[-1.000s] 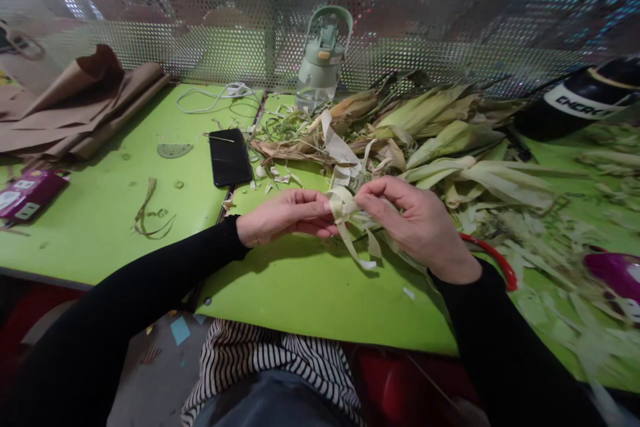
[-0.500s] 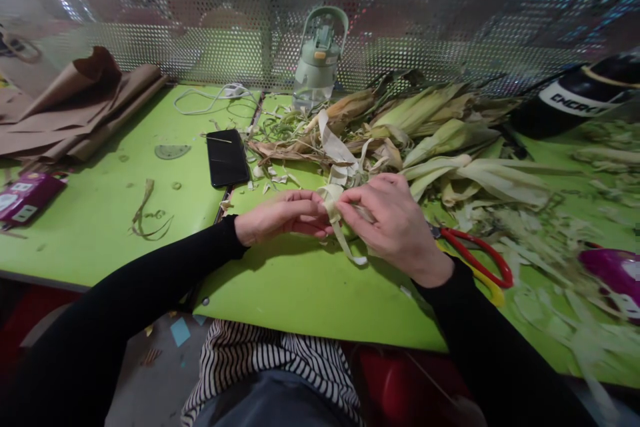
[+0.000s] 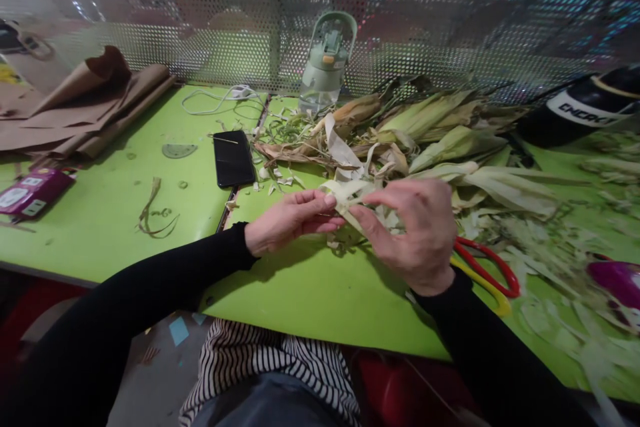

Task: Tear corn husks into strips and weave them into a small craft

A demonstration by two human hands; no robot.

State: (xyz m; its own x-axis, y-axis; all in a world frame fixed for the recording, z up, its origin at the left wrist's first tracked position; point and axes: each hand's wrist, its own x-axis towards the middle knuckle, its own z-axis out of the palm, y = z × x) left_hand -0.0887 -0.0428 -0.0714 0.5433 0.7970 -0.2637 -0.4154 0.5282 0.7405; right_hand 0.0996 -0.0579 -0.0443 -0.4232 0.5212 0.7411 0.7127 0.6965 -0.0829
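Observation:
My left hand (image 3: 290, 220) pinches a bundle of pale corn husk strips (image 3: 350, 192) over the green table (image 3: 305, 293). My right hand (image 3: 415, 230) faces it, thumb and fingers curled round the same strips from the right. Both sleeves are black. Behind the hands lies a heap of corn husks (image 3: 440, 133). Red-and-yellow-handled scissors (image 3: 487, 267) rest on the table just right of my right wrist.
A black phone (image 3: 233, 158) lies left of the hands, a white cable (image 3: 220, 97) and a pale green water bottle (image 3: 325, 63) behind it. Brown paper (image 3: 85, 107) and a magenta packet (image 3: 30, 190) sit far left. A perforated metal screen (image 3: 200, 20) backs the table. Husk scraps (image 3: 565, 293) cover the right side.
My right hand has shifted along the husk strips and turned its fingers over them. The strip that hung down below the hands is now gathered up. More of the scissors shows.

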